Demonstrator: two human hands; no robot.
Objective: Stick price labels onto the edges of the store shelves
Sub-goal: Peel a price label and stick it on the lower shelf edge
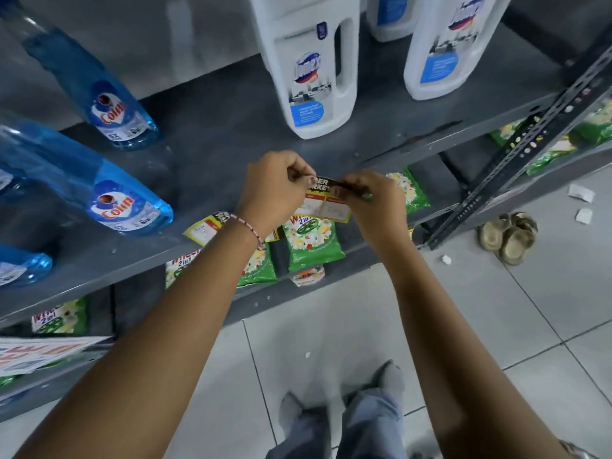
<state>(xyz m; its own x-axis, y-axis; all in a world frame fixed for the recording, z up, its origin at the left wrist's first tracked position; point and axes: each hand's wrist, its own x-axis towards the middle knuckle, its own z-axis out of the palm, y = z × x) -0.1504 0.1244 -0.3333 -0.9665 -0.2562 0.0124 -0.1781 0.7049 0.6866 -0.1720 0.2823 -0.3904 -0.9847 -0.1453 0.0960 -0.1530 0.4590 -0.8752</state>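
Observation:
A yellow and black price label (326,202) hangs at the front edge of the grey metal shelf (212,137). My left hand (276,188) pinches its top left corner. My right hand (371,197) pinches its top right corner. Both hands hold the label's black top strip just in front of the shelf edge, below a white detergent jug (311,64). A second yellow label (203,229) is stuck on the same shelf edge to the left, partly hidden by my left wrist.
Blue glass-cleaner bottles (130,200) stand at the left of the shelf. Another white jug (447,44) stands at the right. Green detergent packets (313,241) lie on the shelf below. A slotted upright (516,154) is at the right. Sandals (508,235) and paper scraps (581,193) lie on the tiled floor.

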